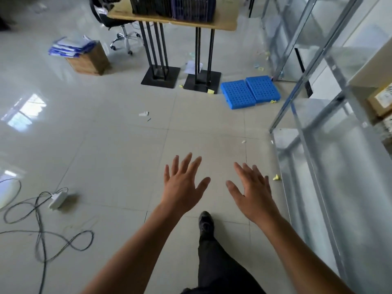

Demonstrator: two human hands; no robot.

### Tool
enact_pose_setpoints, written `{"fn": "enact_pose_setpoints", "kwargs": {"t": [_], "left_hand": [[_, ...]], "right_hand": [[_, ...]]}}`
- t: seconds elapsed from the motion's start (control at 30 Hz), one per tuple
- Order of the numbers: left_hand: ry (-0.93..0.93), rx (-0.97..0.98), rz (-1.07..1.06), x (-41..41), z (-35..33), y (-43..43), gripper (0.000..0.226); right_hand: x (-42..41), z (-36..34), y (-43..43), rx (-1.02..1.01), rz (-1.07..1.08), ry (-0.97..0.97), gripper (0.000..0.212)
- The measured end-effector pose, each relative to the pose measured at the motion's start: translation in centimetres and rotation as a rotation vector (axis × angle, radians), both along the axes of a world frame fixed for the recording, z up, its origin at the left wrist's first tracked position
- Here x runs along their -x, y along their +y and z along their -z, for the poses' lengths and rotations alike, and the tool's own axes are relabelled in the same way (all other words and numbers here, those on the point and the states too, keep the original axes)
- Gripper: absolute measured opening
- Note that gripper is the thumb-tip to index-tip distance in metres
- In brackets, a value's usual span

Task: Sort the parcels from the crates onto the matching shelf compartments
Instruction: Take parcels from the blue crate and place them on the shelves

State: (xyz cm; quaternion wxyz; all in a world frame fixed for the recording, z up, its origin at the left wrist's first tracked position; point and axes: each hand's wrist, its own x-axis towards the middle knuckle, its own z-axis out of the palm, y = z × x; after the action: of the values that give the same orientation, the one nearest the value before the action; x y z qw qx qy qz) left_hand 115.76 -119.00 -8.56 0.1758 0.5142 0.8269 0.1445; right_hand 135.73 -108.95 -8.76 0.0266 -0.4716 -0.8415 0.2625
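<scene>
My left hand and my right hand are stretched out side by side over the tiled floor, fingers spread, holding nothing. Two crates, one black and one purple, stand on a wooden table at the top of the view. A metal shelf unit with glassy panels runs along the right side. A brown cardboard parcel with a label lies in one of its compartments at the far right edge.
Two blue perforated plastic panels lie on the floor by the shelf foot. A cardboard box topped with blue packets stands at left, an office chair behind it. Cables and a white adapter trail across the floor at lower left.
</scene>
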Motion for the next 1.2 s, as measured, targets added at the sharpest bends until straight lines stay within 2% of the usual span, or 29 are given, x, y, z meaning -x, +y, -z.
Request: {"fn": "enact_pose_setpoints", "kwargs": {"t": [0.33, 0.6, 0.97, 1.13, 1.2], "left_hand": [[0.109, 0.009, -0.094, 11.9, -2.8, 15.6, 0.072], [0.093, -0.021, -0.156, 21.0, -3.0, 24.8, 0.072], [0.042, -0.028, -0.115, 38.7, -2.7, 38.7, 0.070], [0.063, -0.050, -0.069, 45.2, -3.9, 45.5, 0.070], [0.064, -0.056, -0.061, 47.1, -4.3, 48.3, 0.070]], "right_hand": [[12.6, -1.8, 18.6, -0.018, -0.099, 0.017, 0.072], [23.0, -2.7, 29.1, -0.047, -0.183, -0.013, 0.077], [40.1, -3.3, 42.1, -0.058, -0.100, -0.079, 0.074], [45.6, -4.4, 47.1, -0.062, -0.051, -0.054, 0.089], [47.0, -4.7, 49.2, -0.066, -0.034, -0.045, 0.088]]}}
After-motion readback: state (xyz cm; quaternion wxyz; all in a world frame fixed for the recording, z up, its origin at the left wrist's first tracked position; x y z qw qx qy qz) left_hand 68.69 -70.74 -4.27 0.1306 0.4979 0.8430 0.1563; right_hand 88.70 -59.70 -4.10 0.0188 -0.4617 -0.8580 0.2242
